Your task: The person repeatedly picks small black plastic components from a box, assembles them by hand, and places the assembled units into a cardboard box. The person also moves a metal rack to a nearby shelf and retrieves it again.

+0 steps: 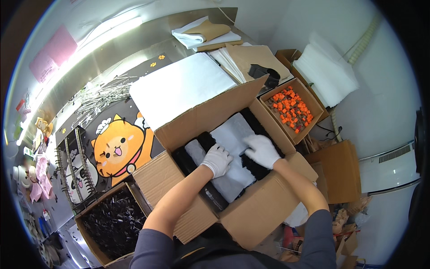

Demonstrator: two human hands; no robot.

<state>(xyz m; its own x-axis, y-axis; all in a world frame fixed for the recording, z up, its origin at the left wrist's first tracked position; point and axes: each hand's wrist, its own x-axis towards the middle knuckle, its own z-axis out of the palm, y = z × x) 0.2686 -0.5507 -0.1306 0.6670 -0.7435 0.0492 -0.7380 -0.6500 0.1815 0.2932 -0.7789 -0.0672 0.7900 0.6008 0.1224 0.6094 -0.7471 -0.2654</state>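
Note:
An open cardboard box (210, 105) stands in front of me with its flaps spread. Inside lie black bundles (254, 125) and, across them, a pale grey sheet (233, 183) with a creased surface. My left hand (217, 161), in a white glove, rests on the left side of the sheet with its fingers slightly apart. Over the sheet's right edge, my right hand (262, 151), also gloved in white, is bent with thumb and fingers at that edge; their tips are partly hidden. A dark package (214, 198) lies along the box's near left side.
Left of the box sits a carton of small black pieces (114, 224); right is a carton of orange and brown pieces (291, 109). White sheets (179, 87) lie behind it. A black wire rack (77, 166) and thin rods (105, 96) are on the cat-print mat (118, 150).

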